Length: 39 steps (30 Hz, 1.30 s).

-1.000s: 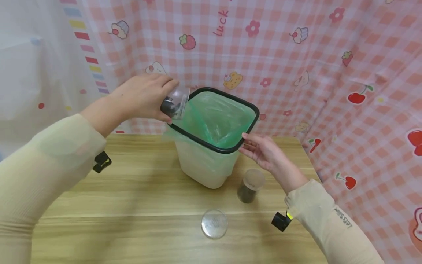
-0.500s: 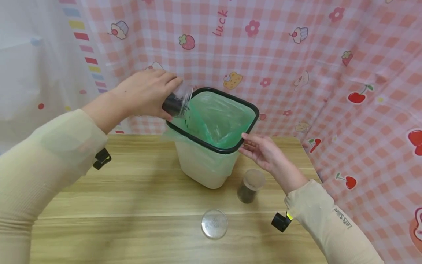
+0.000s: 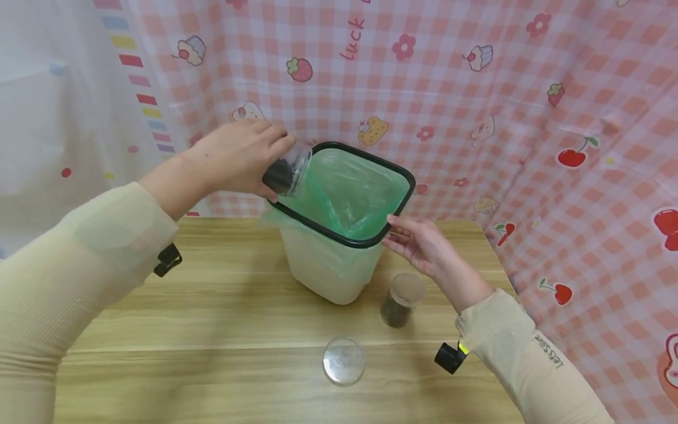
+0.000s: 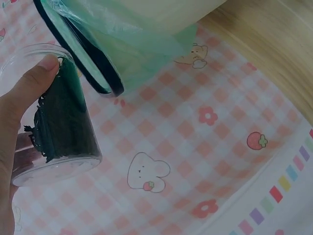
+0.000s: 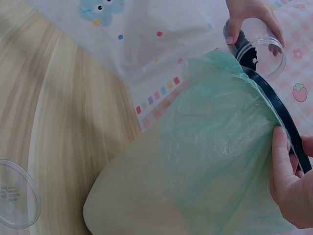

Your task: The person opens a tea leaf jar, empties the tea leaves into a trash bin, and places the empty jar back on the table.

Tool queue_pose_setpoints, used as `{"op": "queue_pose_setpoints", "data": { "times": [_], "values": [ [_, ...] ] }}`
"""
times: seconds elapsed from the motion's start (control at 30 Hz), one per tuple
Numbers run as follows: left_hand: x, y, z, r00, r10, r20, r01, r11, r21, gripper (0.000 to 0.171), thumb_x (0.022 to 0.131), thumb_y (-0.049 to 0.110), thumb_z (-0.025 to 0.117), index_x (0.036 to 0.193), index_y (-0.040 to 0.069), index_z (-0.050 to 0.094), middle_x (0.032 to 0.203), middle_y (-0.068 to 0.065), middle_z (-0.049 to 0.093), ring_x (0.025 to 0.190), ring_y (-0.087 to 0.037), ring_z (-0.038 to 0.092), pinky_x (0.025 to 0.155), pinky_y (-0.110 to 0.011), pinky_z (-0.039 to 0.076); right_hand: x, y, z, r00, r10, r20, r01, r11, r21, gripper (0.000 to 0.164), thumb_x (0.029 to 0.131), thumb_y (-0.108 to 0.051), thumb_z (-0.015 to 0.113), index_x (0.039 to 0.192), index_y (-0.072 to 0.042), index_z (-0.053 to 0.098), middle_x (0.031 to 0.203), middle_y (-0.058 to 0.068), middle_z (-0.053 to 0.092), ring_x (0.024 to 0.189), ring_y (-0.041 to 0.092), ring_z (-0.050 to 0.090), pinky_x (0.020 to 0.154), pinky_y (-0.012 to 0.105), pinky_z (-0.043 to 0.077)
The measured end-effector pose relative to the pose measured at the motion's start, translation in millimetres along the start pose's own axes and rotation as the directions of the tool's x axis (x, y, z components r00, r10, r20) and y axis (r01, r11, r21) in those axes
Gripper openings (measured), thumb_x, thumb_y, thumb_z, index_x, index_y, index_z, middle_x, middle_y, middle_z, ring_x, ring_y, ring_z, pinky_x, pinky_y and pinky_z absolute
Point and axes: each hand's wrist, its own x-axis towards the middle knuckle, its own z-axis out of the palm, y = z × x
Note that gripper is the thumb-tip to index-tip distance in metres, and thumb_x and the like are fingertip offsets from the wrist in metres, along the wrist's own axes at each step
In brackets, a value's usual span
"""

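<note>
A pale waste bin (image 3: 323,274) stands on the table, lined with a green plastic bag (image 3: 365,176) under a black rim ring (image 5: 280,105). My left hand (image 3: 235,156) grips a clear plastic jar (image 4: 73,117), tilted on its side with its open mouth over the bin's left rim. Dark dry shreds (image 3: 279,175) lie along the jar's lower side. At the near right corner, my right hand (image 3: 424,247) pinches the rim, its thumb and fingers on either side of it in the right wrist view.
A second clear jar (image 3: 398,306), partly filled with dark stuff, stands right of the bin. A round clear lid (image 3: 344,361) lies nearer on the wooden table (image 3: 238,353). Behind the bin hangs a pink checked cloth (image 3: 328,76).
My left hand has tipped the jar further and shifted it slightly right over the rim. Some dark shreds fell from its mouth half a second ago. The right hand has stayed put.
</note>
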Motion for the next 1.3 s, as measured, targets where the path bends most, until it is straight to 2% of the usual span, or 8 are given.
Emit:
{"op": "queue_pose_setpoints", "data": {
  "times": [0.63,0.97,1.3],
  "values": [
    [1.9,4.8,-1.5,0.999,0.050,-0.006,-0.050,0.999,0.006,0.096,0.062,0.049,0.082,0.136,0.001,0.043,0.123,-0.021,0.054,0.111,-0.038,0.051,0.093,-0.050,0.044,0.8,1.9,-0.7,1.000,-0.003,-0.011,0.003,1.000,0.005,0.007,0.092,-0.006,0.056,0.086,-0.003,0.054,0.080,0.006,0.056,0.074,0.015,0.059,0.075,0.025,0.054],
    [5.1,6.6,0.2,0.996,0.090,-0.014,-0.090,0.996,0.008,0.096,0.063,0.048,0.082,0.134,-0.003,0.043,0.124,-0.022,0.054,0.110,-0.039,0.051,0.093,-0.049,0.044,-0.3,1.3,-0.7,1.000,-0.009,0.001,0.009,1.000,0.006,0.016,0.094,-0.005,0.052,0.078,-0.005,0.056,0.079,0.005,0.056,0.074,0.015,0.059,0.074,0.025,0.054],
    [10.4,11.0,-4.2,0.988,0.117,0.100,-0.125,0.989,0.083,0.098,0.068,0.052,0.077,0.138,-0.004,0.038,0.134,-0.023,0.046,0.118,-0.040,0.046,0.102,-0.049,0.035,0.4,1.2,-1.3,1.000,-0.007,0.011,0.007,1.000,0.012,0.012,0.093,-0.006,0.054,0.082,-0.005,0.056,0.080,0.006,0.056,0.075,0.015,0.059,0.075,0.025,0.054]
  ]
}}
